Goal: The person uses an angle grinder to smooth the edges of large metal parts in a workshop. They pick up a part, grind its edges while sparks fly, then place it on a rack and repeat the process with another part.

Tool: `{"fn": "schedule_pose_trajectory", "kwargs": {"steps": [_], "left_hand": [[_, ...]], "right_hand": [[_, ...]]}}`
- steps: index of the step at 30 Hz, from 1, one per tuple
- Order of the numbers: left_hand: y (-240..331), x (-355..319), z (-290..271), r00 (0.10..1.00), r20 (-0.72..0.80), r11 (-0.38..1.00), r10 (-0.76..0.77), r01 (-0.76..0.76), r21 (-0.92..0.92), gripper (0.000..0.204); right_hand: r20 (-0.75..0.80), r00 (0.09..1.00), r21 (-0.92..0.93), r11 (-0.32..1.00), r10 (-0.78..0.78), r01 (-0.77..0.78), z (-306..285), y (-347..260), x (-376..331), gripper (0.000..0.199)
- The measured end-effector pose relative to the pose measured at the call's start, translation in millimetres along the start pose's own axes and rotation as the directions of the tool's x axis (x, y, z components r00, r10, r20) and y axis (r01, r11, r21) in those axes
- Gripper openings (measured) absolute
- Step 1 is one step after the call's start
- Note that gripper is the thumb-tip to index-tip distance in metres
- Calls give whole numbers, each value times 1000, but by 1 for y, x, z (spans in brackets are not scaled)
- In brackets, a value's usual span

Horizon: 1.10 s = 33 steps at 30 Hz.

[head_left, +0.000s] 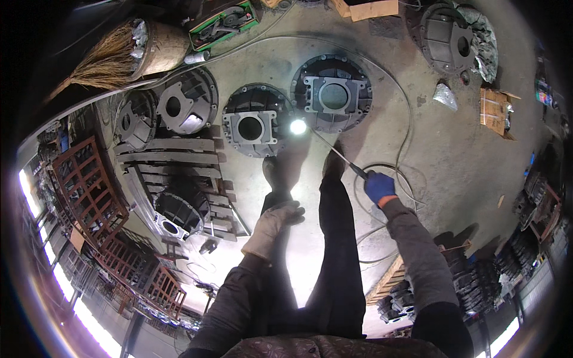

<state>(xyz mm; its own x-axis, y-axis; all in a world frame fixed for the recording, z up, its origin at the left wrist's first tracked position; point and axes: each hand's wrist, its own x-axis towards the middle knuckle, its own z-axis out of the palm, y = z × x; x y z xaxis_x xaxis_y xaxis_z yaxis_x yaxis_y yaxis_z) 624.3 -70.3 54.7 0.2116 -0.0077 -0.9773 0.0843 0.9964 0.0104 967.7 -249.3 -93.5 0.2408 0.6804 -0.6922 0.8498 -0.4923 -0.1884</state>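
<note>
Right hand (379, 187), blue glove, has its fingers wrapped tight around the thin welding rod holder (343, 157), arc (298, 126) burning at the rim of the round grey cast housing (256, 122) on the floor. Left hand (271, 225), pale glove, rests loosely curled on my thigh, I'd guess for balance.

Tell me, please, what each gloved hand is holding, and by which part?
Blue-gloved right hand grips a thin welding rod holder by its rear handle end; the pale-gloved left hand holds nothing.
</note>
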Motion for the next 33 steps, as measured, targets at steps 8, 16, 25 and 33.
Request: {"fn": "schedule_pose_trajectory", "kwargs": {"steps": [8,16,25,33], "left_hand": [[-9,-2,-29,992,-128,999,23,-19,33,33],[-30,14,-129,981,-186,990,53,-28,135,42],[-3,-5,-143,991,-106,986,79,-62,152,41],[1,-17,-122,986,-161,996,49,-37,76,43]], "right_hand": [[-215,976,-35,998,39,-48,60,-84,119,21],[-4,986,-81,983,167,-167,47,-87,86,22],[61,975,-51,976,214,-211,55,-103,110,28],[-76,958,-91,955,275,-281,66,-25,19,25]]}}
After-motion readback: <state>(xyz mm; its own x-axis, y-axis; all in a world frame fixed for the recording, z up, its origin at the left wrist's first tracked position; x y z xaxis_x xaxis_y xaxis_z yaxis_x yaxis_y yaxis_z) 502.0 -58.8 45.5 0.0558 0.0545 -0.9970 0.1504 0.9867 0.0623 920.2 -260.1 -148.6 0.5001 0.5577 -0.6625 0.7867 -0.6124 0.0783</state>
